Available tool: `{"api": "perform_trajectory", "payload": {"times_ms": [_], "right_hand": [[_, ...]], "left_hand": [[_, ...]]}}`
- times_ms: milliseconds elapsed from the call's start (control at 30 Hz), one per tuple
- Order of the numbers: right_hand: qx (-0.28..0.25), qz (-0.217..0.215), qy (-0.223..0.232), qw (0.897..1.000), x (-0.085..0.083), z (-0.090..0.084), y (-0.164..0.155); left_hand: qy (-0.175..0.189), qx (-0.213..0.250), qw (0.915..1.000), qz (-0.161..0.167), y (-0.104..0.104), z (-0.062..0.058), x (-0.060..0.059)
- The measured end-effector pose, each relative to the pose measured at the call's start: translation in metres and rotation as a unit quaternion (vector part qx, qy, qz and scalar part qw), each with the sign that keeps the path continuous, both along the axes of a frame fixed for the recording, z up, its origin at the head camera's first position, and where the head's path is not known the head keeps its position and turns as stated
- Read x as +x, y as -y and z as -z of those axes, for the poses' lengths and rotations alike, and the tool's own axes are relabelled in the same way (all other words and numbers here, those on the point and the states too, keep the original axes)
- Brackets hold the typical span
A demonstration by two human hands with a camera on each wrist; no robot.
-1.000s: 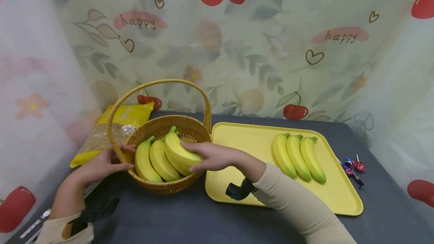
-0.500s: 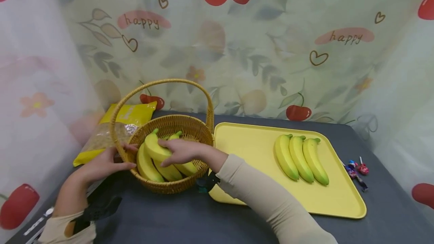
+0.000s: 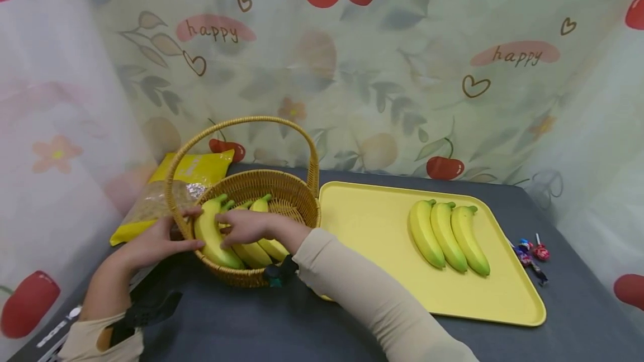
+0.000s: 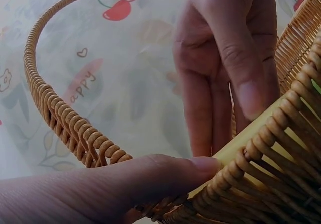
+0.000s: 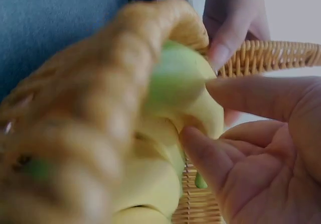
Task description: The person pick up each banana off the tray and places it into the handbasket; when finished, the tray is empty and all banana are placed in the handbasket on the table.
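A wicker basket (image 3: pixel 241 278) with a tall arched handle stands on the dark table, several yellow bananas lying side by side in it. My left hand (image 3: pixel 161 242) holds the basket's left side near the handle's foot, its thumb over the rim in the left wrist view. Inside the basket my right hand (image 3: pixel 246 227) pinches the leftmost banana (image 3: pixel 208 233) between thumb and fingers. That banana lies along the left wall, green stem pointing away. In the right wrist view the near rim is blurred and covers part of the bananas (image 5: pixel 145 184).
Right of the basket lies a yellow tray (image 3: pixel 362 228) with three bananas (image 3: pixel 448 236) in a row. Wrapped candies (image 3: pixel 525 256) and a lollipop (image 3: pixel 540 251) are beyond its right edge. A yellow bag (image 3: pixel 201 167) sits behind the basket on the left. Patterned curtains enclose the table.
My right hand has carried a banana leftward across the basket, from above the right-hand bananas down to the left wall. The left hand has stayed on the basket.
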State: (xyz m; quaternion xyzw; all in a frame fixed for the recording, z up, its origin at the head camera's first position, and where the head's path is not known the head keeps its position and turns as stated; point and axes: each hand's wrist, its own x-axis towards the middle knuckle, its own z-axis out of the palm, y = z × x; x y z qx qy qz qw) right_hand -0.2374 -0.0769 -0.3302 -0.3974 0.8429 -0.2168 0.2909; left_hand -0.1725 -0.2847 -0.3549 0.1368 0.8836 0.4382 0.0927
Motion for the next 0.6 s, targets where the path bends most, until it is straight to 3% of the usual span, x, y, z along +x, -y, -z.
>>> {"api": "perform_trajectory", "payload": {"times_ms": [267,600], "right_hand": [[-0.026,0.004,-0.018,0.999,-0.0025,0.0004,0.0062],[-0.042,-0.005,0.009,0.999,-0.0041,0.0014,-0.0003]], "left_hand": [[0.0,0.033,0.9994,0.012,0.0,0.0021,-0.0033],[-0.006,0.017,0.9998,0.01,0.0017,0.0054,-0.0039]]}}
